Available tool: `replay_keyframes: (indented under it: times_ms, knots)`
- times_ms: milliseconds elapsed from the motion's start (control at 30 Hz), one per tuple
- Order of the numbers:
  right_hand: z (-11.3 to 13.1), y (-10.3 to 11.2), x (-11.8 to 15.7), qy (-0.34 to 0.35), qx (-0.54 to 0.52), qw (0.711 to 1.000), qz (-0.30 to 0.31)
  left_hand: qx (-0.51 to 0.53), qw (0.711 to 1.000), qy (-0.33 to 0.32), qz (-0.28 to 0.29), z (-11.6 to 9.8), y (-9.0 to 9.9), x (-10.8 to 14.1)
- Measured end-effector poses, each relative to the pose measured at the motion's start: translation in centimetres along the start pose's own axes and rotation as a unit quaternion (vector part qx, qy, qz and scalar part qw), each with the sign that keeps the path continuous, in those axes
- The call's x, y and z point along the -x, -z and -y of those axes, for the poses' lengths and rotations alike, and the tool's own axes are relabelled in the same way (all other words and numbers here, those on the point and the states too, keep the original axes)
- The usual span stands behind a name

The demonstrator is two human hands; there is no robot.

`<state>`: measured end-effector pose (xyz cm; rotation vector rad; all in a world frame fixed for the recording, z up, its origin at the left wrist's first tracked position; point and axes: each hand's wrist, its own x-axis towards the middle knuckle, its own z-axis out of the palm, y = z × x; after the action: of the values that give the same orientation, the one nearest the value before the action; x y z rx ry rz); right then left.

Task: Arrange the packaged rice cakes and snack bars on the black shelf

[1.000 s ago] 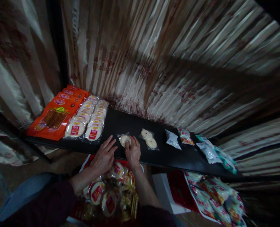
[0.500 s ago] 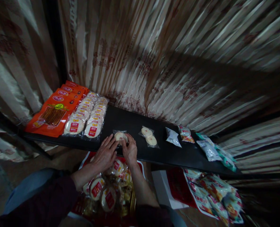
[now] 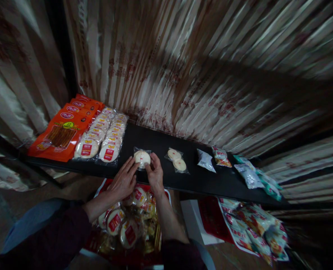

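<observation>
A clear packet of round white rice crackers [image 3: 142, 158] lies on the black shelf [image 3: 152, 139], near its front edge. My left hand [image 3: 124, 180] reaches it from the lower left, fingers stretched out and fingertips at the packet's edge. On the right side, my right hand [image 3: 156, 176] has its thumb at the lower right of the packet and its fingers apart beyond the right edge. Another clear packet with two round crackers [image 3: 177, 160] lies farther right. Left of my hands, two overlapping rows of rice cracker packets [image 3: 109, 153] with red labels run front to back.
Orange snack bags [image 3: 61, 131] overlap at the shelf's left end. Silver-white packets [image 3: 206, 160] and green packets [image 3: 269, 183] lie to the right. Below stand a red basket [image 3: 167, 195] of cracker packets and a red container [image 3: 211, 221] with snack bags. Curtains [image 3: 160, 75] hang behind.
My fingers have drawn back from over the cracker packet and spread slightly, so more of its top shows. The packet stays at about the same place on the shelf.
</observation>
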<state>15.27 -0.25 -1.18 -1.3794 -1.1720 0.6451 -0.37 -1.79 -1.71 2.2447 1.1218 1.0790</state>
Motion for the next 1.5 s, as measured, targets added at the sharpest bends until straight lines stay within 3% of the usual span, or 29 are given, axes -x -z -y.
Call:
replay_keyframes:
  times_ms: [167,300,433,633,733,833,967,1067,1167,1300,1367,1500]
  knots:
    - [1.5,-0.6,0.5,0.017,-0.026,0.999,-0.007,0.141,0.987,0.081,-0.006,-0.2,0.4,-0.3]
    - [3.2,-1.3,1.3,0.030,-0.044,0.999,-0.001,0.287,0.944,0.163,-0.005,-0.6,0.9,-1.0]
    - [4.9,-1.7,2.2,0.032,-0.056,0.996,0.055,0.359,0.909,0.211,-0.008,-1.3,1.6,-1.6]
    - [5.7,-2.3,2.9,0.043,-0.008,0.994,0.098,0.467,0.849,0.243,-0.041,-2.1,2.4,-2.3]
    - [5.5,-2.4,3.0,0.070,-0.006,0.992,0.101,0.536,0.801,0.258,-0.066,-1.9,2.5,-2.7]
    - [5.2,-2.2,3.0,0.075,-0.019,0.991,0.105,0.616,0.728,0.289,-0.078,-1.8,2.8,-3.0]
    - [4.2,-1.7,2.8,0.053,-0.007,0.997,0.053,0.680,0.626,0.367,-0.102,-1.9,3.2,-3.3]
    - [3.5,-1.5,2.7,0.046,0.014,0.999,0.007,0.695,0.587,0.401,-0.106,-2.2,3.6,-3.5]
    - [3.2,-1.4,2.6,0.011,-0.001,1.000,0.002,0.699,0.572,0.418,-0.100,-2.4,3.9,-3.7]
    - [3.3,-1.7,2.4,-0.071,-0.110,0.991,0.007,0.701,0.564,0.431,-0.068,-2.5,4.0,-3.7]
    - [3.5,-1.9,2.1,-0.100,-0.170,0.980,-0.003,0.693,0.581,0.424,-0.052,-2.5,4.0,-3.7]
    - [3.8,-1.5,1.4,-0.138,-0.211,0.968,-0.009,0.634,0.652,0.416,0.013,-2.2,4.2,-3.5]
